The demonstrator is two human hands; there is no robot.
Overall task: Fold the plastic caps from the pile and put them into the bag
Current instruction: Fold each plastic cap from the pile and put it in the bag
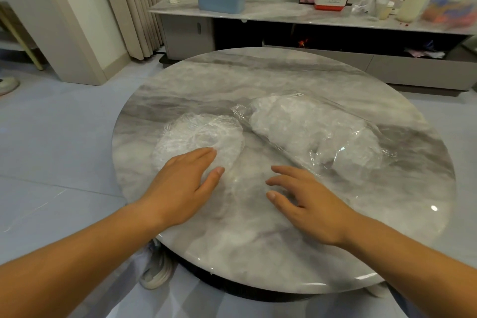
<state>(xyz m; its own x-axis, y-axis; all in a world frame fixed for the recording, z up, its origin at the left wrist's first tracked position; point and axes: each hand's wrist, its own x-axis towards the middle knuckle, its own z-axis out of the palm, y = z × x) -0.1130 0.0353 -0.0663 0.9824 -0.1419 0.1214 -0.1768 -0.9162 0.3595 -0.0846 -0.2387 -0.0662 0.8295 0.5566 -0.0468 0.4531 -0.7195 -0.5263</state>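
Resting flat with straight fingers, the left hand (185,181) presses the near edge of the pile of plastic caps (198,134) and grips nothing. The right hand (304,196), fingers spread and loosely bent, is empty just above or on the worktop (258,240) at its 3 o'clock. The bag (315,134), at 1 o'clock from the right hand, looks nearly full. The thin, clingy caps may lift several at once or spring unfolded, and pushing more in could slide the bag across the glossy top or spill it.
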